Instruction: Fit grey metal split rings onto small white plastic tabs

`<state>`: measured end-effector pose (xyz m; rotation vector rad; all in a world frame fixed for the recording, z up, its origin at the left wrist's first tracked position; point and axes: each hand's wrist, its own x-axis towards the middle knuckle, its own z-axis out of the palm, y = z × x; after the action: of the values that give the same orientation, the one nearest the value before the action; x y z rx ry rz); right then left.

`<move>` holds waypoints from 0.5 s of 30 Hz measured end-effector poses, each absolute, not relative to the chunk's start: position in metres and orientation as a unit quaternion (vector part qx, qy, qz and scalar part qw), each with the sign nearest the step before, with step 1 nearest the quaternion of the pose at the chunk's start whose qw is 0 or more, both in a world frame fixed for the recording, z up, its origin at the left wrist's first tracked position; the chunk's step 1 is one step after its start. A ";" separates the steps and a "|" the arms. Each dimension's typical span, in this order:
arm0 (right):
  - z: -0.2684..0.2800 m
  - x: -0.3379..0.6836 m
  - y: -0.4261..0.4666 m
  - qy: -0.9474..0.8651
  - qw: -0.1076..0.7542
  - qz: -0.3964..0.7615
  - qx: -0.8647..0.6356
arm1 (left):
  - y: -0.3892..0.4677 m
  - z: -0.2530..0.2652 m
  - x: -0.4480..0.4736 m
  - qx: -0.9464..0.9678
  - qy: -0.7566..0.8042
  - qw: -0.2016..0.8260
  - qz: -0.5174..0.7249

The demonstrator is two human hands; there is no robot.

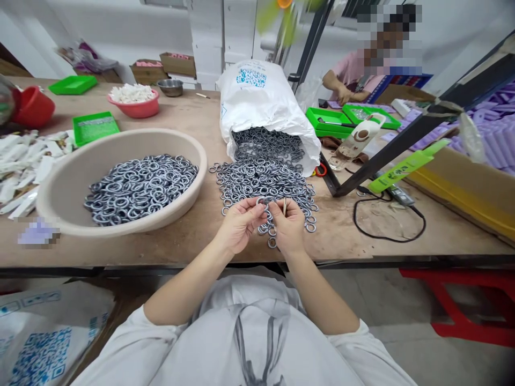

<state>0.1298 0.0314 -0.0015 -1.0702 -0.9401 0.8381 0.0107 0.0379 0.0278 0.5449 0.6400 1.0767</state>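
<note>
My left hand (244,223) pinches a dark grey ring (260,201) between thumb and fingers. Close beside it, my right hand (288,224) is closed, its thumb and finger at the same spot, with a thin, light-coloured blade-like tool (285,206) sticking up from it. Whether the right fingers also touch a ring is hard to make out. Both hands hover over the near edge of a heap of grey rings (263,179). The heap spills from the mouth of a white woven sack (261,102). Left of my hands, a big beige basin (203,161) holds many similar rings.
White strips (24,161) lie at the far left, near a green tray (96,128) and a red bowl (139,109) of white pieces. On the right stand a slanted black metal post (402,128), a black cable (358,220) and a carton (462,187). Another person (354,80) sits opposite.
</note>
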 end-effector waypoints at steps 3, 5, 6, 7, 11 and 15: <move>-0.002 0.127 0.031 -0.399 0.682 0.390 -0.474 | 0.037 0.023 0.012 0.255 0.301 0.759 0.518; -0.003 0.126 0.029 -0.401 0.682 0.392 -0.470 | 0.038 0.020 0.012 0.258 0.309 0.742 0.537; -0.003 0.125 0.027 -0.405 0.681 0.392 -0.467 | 0.038 0.019 0.012 0.267 0.313 0.730 0.546; -0.004 0.125 0.026 -0.412 0.679 0.391 -0.465 | 0.037 0.019 0.011 0.284 0.318 0.714 0.556; -0.006 0.127 0.024 -0.450 0.653 0.395 -0.464 | 0.034 0.017 0.007 0.382 0.330 0.643 0.575; -0.007 0.131 0.024 -0.467 0.641 0.403 -0.457 | 0.034 0.014 0.005 0.414 0.321 0.644 0.557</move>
<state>0.1310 0.0241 -0.0068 -1.0414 -1.0637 0.9178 0.0050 0.0339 0.0138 0.9432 0.7318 1.2690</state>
